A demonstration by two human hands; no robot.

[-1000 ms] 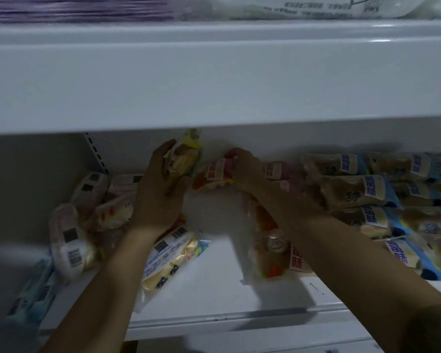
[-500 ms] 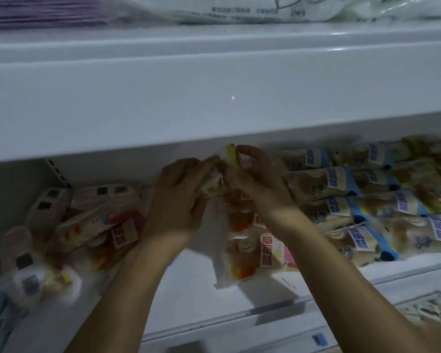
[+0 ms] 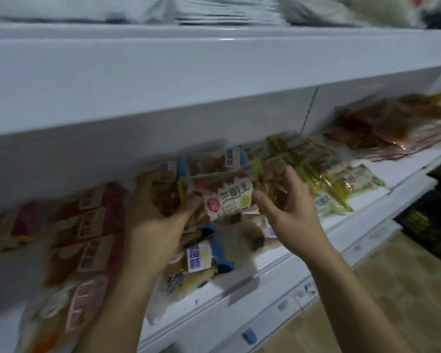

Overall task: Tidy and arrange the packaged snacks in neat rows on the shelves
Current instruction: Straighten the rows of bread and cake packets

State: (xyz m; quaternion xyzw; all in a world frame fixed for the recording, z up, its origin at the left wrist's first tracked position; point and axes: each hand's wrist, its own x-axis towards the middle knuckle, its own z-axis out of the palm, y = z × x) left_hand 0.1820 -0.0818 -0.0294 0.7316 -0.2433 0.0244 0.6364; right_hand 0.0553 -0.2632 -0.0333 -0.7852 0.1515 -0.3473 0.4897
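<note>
The left hand (image 3: 153,220) and the right hand (image 3: 285,200) are pinching one sandwich packet (image 3: 227,200) by its two ends (fingers curled around it), above the blue-labelled packets (image 3: 201,256) on the shelf (image 3: 239,289). The thin wrapper may be slipping out, or the packets below sliding off the shelf edge.

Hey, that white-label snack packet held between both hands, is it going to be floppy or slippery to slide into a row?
The snack packet looks soft, probably light: the left hand and right hand hold it by its ends. Its glossy film wrapper may slip. The crimped ends would likely bend, so it may not stand neatly.
</note>
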